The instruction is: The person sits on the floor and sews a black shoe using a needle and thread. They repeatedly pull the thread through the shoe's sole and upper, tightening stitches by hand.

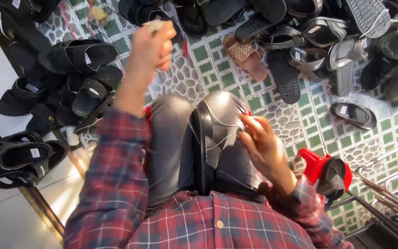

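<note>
A black sandal (208, 152) stands on edge between my knees, its sole to the left and its strap to the right. A thin white thread runs across the strap. My right hand (261, 138) rests on the strap side of the sandal, fingers bent and pinching at the thread. My left hand (153, 48) is raised high above my left knee, fingers closed into a fist around a small pale object, seemingly pulling the thread taut. Both sleeves are red plaid.
Many black sandals lie heaped at the left (70, 78) and along the top (300, 41). A tan sandal (245, 57) lies on the green-and-pebble tiled floor (199, 69). A red holder (321, 168) with a sandal stands at right, beside metal rods (388, 189).
</note>
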